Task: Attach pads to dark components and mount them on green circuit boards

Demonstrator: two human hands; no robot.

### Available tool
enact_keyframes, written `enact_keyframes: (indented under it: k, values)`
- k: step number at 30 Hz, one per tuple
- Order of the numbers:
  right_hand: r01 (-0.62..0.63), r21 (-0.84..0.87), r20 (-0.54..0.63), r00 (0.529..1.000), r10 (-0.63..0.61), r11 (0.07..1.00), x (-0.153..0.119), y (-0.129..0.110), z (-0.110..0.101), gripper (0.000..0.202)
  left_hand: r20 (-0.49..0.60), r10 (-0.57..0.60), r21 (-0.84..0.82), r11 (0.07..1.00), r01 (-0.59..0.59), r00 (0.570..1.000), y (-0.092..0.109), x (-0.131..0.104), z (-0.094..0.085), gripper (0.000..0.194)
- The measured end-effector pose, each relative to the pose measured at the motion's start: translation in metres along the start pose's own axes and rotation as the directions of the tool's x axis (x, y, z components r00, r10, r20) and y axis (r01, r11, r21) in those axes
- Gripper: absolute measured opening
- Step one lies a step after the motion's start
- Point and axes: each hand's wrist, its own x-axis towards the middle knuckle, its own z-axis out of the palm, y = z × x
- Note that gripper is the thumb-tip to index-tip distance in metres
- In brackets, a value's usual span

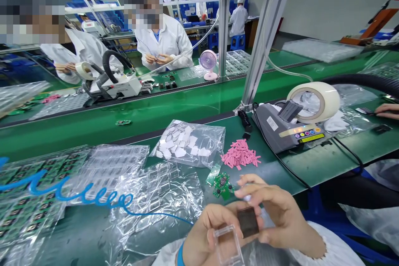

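My left hand (207, 228) is closed around a clear plastic frame (229, 246) at the bottom centre, with a blue band on its wrist. Between my two hands is a dark square piece (248, 221), touched by fingers of both. My right hand (279, 210) has its fingertips at that piece's right side, and a small whitish item (247, 198) shows between its thumb and fingers. Just beyond the hands lie small green circuit boards (223, 186). Pink strips (240, 153) are heaped behind them, beside a clear bag of white pieces (182, 141).
A grey tape dispenser (280, 129) with a cable stands at right. Wrapped boards (34, 191) and clear trays (156, 187) cover the left, crossed by a coiled blue cord (93, 195). Two people (165, 41) in white coats sit opposite. Another person's hand (388, 111) shows at far right.
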Motion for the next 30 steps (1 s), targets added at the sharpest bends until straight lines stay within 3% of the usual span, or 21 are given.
enact_keyframes:
  k: [5,9,20,30]
  values:
    - [-0.031,-0.399,-0.124,0.992,-0.020,0.916,0.004,-0.024,-0.007,0.009,-0.047,0.086,0.311,0.948,-0.067,0.995,0.005,-0.001,0.002,0.033]
    - [0.040,-0.648,-0.073,0.991,-0.114,0.761,0.006,-0.033,-0.004,0.010,-0.001,0.175,0.461,0.874,-0.155,0.985,0.006,-0.001,0.003,0.030]
    - [0.078,-0.739,-0.047,0.985,-0.166,0.670,0.008,-0.033,-0.005,0.018,0.003,0.163,0.552,0.822,-0.137,0.987,0.003,-0.003,-0.003,0.030]
    - [0.045,-0.725,-0.058,0.990,-0.126,0.687,0.007,-0.029,-0.005,0.020,-0.008,0.156,0.574,0.809,-0.123,0.988,0.002,0.000,-0.004,0.031]
